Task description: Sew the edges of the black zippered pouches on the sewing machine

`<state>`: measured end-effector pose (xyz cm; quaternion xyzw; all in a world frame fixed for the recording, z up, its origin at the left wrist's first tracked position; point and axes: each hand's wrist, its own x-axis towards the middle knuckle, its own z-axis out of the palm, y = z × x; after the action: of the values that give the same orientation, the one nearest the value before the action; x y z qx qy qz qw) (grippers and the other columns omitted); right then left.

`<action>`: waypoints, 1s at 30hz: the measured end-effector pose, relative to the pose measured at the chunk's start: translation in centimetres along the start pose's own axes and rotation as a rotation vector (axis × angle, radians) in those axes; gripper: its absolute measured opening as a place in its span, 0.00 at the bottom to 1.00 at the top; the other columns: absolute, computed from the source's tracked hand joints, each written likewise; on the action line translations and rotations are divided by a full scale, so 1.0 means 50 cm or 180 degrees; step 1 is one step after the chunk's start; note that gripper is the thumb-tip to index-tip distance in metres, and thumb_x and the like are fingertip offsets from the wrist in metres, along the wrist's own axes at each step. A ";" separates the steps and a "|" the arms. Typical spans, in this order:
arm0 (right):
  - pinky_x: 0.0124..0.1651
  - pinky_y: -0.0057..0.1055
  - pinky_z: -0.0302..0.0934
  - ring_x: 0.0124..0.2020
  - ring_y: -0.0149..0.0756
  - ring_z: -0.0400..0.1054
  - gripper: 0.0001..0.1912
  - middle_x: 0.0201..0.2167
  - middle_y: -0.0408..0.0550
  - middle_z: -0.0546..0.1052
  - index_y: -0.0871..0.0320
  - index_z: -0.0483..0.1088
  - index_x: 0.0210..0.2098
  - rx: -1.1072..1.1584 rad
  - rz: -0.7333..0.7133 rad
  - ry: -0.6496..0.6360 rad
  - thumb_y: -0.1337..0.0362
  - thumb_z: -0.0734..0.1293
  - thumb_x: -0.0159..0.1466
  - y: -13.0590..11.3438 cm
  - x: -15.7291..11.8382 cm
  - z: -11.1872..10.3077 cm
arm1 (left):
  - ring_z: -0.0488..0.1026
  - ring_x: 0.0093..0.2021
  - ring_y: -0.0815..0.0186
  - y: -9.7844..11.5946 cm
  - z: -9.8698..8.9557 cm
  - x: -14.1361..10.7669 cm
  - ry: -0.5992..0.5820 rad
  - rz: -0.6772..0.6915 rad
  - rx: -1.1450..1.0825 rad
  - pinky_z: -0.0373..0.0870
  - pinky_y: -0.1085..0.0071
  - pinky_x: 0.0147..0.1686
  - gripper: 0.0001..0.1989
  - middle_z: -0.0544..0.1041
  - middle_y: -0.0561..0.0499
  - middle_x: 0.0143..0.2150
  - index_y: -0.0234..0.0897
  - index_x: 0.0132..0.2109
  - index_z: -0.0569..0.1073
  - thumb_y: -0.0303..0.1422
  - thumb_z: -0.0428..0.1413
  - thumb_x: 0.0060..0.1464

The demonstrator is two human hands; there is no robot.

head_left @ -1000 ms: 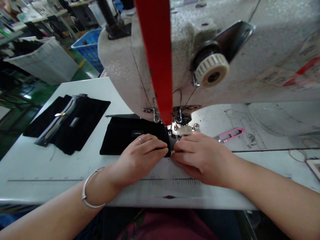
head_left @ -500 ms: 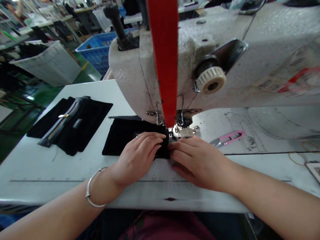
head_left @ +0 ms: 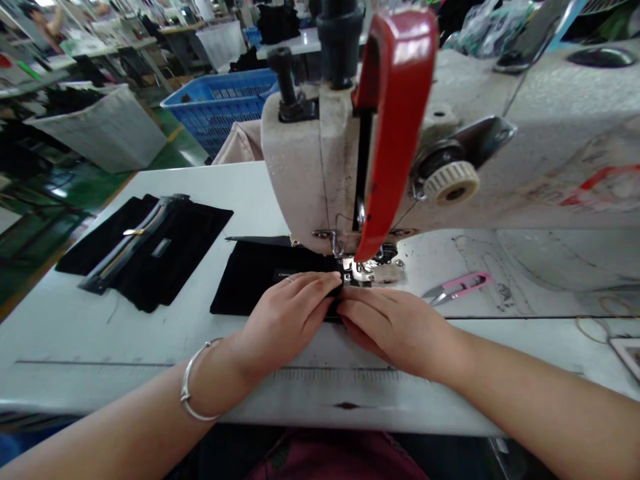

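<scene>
The single head view is taken from above and behind the table edge (head_left: 280,413), faced forward and steeply down. The two forearms are seen entering from the lower corners. The sewing machine head (head_left: 310,147) is viewed at close range, right of centre. Workshop floor (head_left: 175,150) is included beyond, at upper left. No second view is supplied; no overlap is recorded.

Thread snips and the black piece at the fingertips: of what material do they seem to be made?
Thread snips: blades look like bare steel, grey and shiny; the pink handle could be painted metal or plastic.
Black piece: probably fabric, perhaps velvety, since its matte surface reflects almost no light.
</scene>
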<state>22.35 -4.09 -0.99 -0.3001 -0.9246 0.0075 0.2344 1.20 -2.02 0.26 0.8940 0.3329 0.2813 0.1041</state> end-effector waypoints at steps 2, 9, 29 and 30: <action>0.46 0.36 0.69 0.46 0.39 0.70 0.14 0.48 0.55 0.75 0.65 0.69 0.50 -0.0040 -0.0039 -0.0055 0.72 0.57 0.70 0.001 0.001 0.000 | 0.74 0.52 0.66 -0.003 0.002 0.001 0.0049 0.0100 -0.0036 0.72 0.68 0.56 0.14 0.78 0.46 0.51 0.32 0.54 0.71 0.23 0.51 0.62; 0.40 0.37 0.61 0.39 0.37 0.70 0.14 0.36 0.48 0.78 0.60 0.74 0.39 0.0083 0.0136 0.0247 0.71 0.57 0.70 -0.002 -0.001 0.004 | 0.74 0.52 0.63 0.002 0.013 0.010 0.0004 0.0421 0.0190 0.73 0.64 0.55 0.12 0.78 0.44 0.50 0.31 0.51 0.73 0.24 0.52 0.61; 0.43 0.41 0.61 0.45 0.42 0.69 0.12 0.43 0.47 0.79 0.59 0.74 0.45 0.0227 0.0585 0.0004 0.62 0.62 0.67 -0.014 -0.005 -0.005 | 0.72 0.51 0.62 -0.017 0.011 0.035 -0.0368 0.0607 0.0697 0.73 0.64 0.53 0.11 0.76 0.45 0.47 0.33 0.49 0.73 0.25 0.48 0.63; 0.43 0.41 0.61 0.45 0.42 0.69 0.12 0.44 0.47 0.79 0.59 0.73 0.46 0.0225 0.0586 -0.0013 0.62 0.62 0.67 -0.014 -0.005 -0.003 | 0.73 0.51 0.62 -0.019 0.011 0.034 -0.0350 0.0585 0.0674 0.73 0.64 0.53 0.11 0.76 0.45 0.47 0.33 0.49 0.73 0.25 0.48 0.63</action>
<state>22.22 -4.84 -0.84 -0.3753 -0.8928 0.0623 0.2412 2.08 -0.18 0.20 0.9407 0.2713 0.2035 0.0011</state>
